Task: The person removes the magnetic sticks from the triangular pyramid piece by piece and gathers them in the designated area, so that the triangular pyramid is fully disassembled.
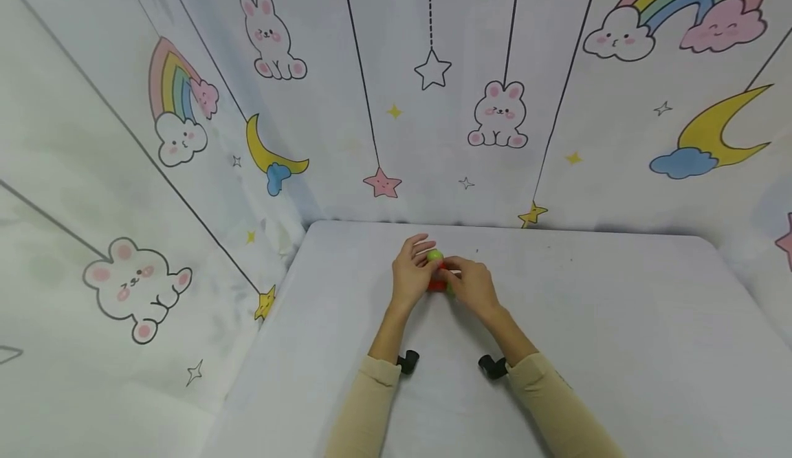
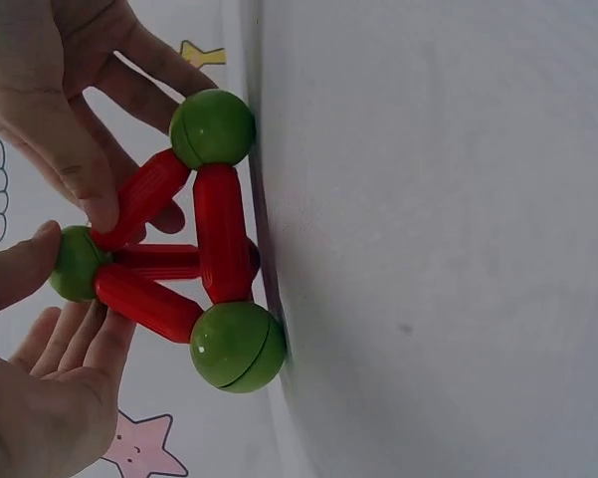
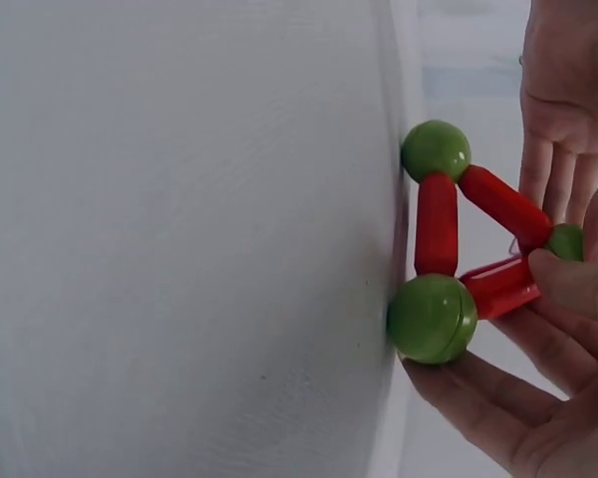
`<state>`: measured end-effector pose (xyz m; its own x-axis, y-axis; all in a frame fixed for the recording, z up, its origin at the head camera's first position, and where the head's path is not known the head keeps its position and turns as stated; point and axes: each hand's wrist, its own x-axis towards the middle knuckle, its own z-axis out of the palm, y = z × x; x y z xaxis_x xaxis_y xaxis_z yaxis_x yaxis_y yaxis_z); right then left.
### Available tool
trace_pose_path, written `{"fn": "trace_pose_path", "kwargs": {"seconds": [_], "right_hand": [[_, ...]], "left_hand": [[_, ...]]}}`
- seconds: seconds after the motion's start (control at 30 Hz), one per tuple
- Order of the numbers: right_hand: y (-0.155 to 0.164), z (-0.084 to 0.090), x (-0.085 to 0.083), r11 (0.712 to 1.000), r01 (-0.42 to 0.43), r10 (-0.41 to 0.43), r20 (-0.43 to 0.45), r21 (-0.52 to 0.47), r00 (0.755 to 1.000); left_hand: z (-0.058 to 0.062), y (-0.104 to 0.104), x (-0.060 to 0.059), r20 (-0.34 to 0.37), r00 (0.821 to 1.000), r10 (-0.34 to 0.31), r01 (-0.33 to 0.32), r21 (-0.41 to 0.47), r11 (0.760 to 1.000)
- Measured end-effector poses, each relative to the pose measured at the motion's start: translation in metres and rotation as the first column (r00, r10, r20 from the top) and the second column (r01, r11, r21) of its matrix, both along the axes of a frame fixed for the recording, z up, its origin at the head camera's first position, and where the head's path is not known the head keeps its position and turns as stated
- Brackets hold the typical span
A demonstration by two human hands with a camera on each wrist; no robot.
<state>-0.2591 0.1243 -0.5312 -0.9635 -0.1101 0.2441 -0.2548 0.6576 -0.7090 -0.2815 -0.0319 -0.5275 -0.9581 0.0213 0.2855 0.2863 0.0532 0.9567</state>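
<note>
In the head view, the beige sleeves [image 1: 371,403] lay nearest, and beyond them the left hand [image 1: 411,272] and the right hand [image 1: 473,282] met around a small frame of red rods and green balls [image 1: 436,269] standing on the white table [image 1: 619,341], near its far edge.

In the left wrist view, the frame [image 2: 194,249] rested on the table [image 2: 428,249] on two of its green balls [image 2: 237,346]. The left hand's [image 2: 40,388] thumb touched the top ball [image 2: 75,264], its fingers nearly straight behind. The right hand's [image 2: 50,90] fingertip pressed a red rod [image 2: 144,199].

In the right wrist view, the right hand [image 3: 547,368] had thumb and fingers pinching a rod [image 3: 498,284] of the frame; the left hand [image 3: 567,100] stood flat behind it.
</note>
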Motion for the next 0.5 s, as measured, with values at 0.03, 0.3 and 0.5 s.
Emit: {"fn": "trace_pose_path", "kwargs": {"seconds": [0.03, 0.3, 0.5], "right_hand": [[0.0003, -0.0008, -0.0004, 1.0, -0.008, 0.008, -0.01, 0.013, 1.0], [0.0028, -0.0051, -0.0047, 0.999, -0.028, 0.029, -0.053, 0.019, 0.998], [0.0044, -0.0058, -0.0063, 1.0, 0.007, -0.007, -0.034, -0.014, 0.999]], "left_hand": [[0.0002, 0.0004, 0.0004, -0.006, 1.0, 0.004, -0.004, -0.008, 1.0], [0.0005, -0.001, -0.0009, -0.039, 0.998, 0.043, -0.044, -0.03, 0.999], [0.0023, -0.0074, -0.0053, -0.009, 0.994, 0.108, -0.108, -0.029, 0.994]]}}
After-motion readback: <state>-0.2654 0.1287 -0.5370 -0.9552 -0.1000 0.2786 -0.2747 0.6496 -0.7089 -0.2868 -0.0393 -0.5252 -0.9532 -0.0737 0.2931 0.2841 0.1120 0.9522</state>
